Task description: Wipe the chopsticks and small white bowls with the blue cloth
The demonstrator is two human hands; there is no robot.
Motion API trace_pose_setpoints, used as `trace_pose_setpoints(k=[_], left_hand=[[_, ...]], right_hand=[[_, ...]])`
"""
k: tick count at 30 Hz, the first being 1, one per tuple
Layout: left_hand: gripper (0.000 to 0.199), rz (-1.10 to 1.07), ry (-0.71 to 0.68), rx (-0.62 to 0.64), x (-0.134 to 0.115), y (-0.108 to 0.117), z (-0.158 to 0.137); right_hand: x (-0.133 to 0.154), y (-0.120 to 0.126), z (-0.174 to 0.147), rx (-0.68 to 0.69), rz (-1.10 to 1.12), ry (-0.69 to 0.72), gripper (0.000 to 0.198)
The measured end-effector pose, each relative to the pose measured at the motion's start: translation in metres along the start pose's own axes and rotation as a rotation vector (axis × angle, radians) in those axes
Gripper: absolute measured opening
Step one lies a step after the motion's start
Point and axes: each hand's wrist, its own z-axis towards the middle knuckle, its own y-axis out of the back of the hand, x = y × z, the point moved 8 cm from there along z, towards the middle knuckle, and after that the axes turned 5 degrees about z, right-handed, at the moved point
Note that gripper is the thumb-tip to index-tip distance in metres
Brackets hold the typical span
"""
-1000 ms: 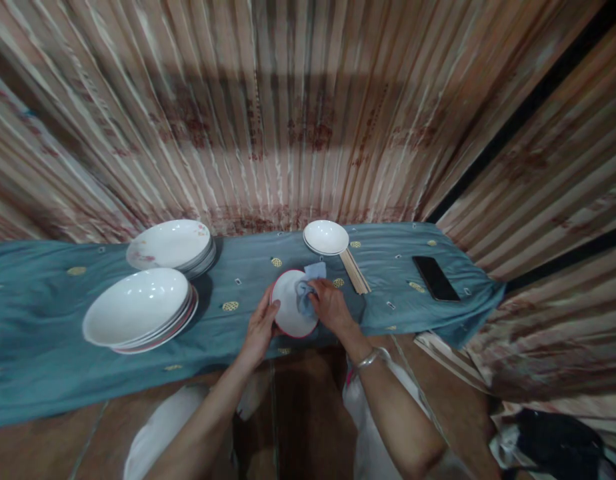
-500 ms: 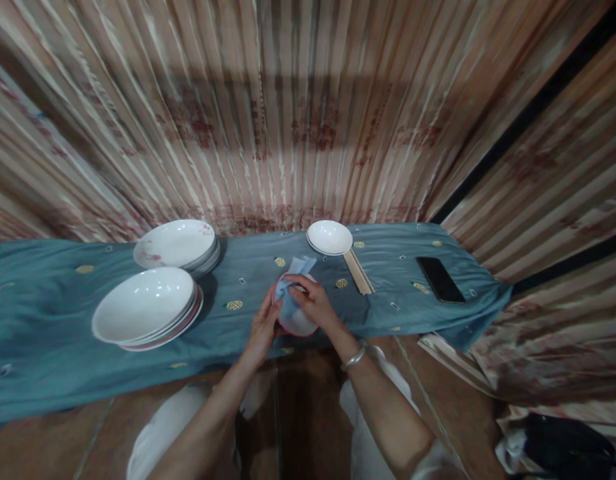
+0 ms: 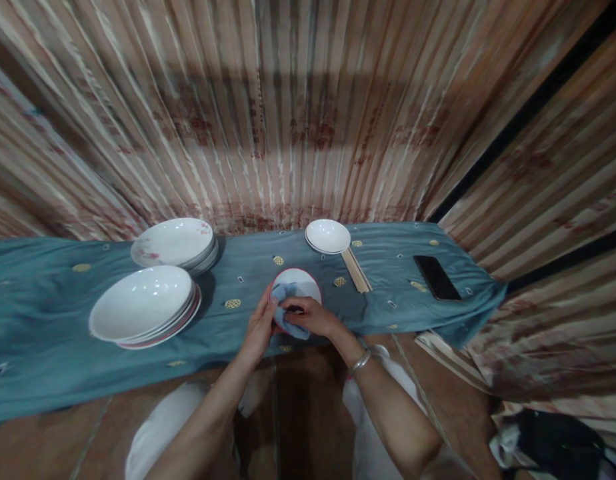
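Observation:
My left hand (image 3: 261,322) grips the left rim of a white bowl (image 3: 304,283) with a red edge, held over the front part of the table. In my right hand (image 3: 308,316) is a blue cloth (image 3: 287,292), pressed against the inside of the bowl toward its near side. Part of the cloth hangs over the near rim. The right fingers are bent around the cloth, and their tips are partly hidden by it.
On the left of the blue-green tablecloth (image 3: 228,347) stand a stack of white bowls (image 3: 143,303) and a stack of floral plates (image 3: 175,241). Small white dishes (image 3: 328,235), chopsticks (image 3: 357,272) and a black phone (image 3: 437,278) lie to the right. A pleated curtain (image 3: 308,120) rises behind.
My right hand has moved the cloth from the bowl's far side down to its near side. The far rim now shows. My left hand stays on the bowl's left edge.

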Motion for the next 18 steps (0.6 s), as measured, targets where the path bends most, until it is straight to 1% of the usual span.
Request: trace_pose_setpoints(k=[3, 6, 8, 11, 13, 15, 18], left_hand=[[0.074, 0.071, 0.002, 0.002, -0.003, -0.002, -0.002], [0.071, 0.111, 0.001, 0.006, -0.006, -0.005, -0.004], [0.07, 0.134, -0.007, 0.005, -0.008, -0.005, -0.005], [0.071, 0.176, -0.019, -0.01, -0.008, -0.003, -0.004], [0.072, 0.196, -0.025, -0.008, -0.006, -0.002, -0.002], [0.072, 0.208, -0.027, -0.004, -0.005, -0.002, -0.001], [0.07, 0.215, -0.027, -0.002, -0.005, -0.004, -0.001]], right_hand=[[0.0, 0.007, -0.007, 0.003, -0.211, -0.067, 0.017], [0.002, 0.013, -0.016, 0.005, -0.459, -0.121, 0.02], [0.006, 0.019, -0.022, -0.038, -0.622, -0.136, 0.022], [0.013, 0.027, -0.028, -0.138, -0.831, -0.152, 0.024], [0.016, 0.03, -0.027, -0.192, -0.919, -0.161, 0.024], [0.018, 0.034, -0.024, -0.258, -0.96, -0.149, 0.025], [0.022, 0.039, -0.016, -0.38, -0.927, -0.059, 0.029]])
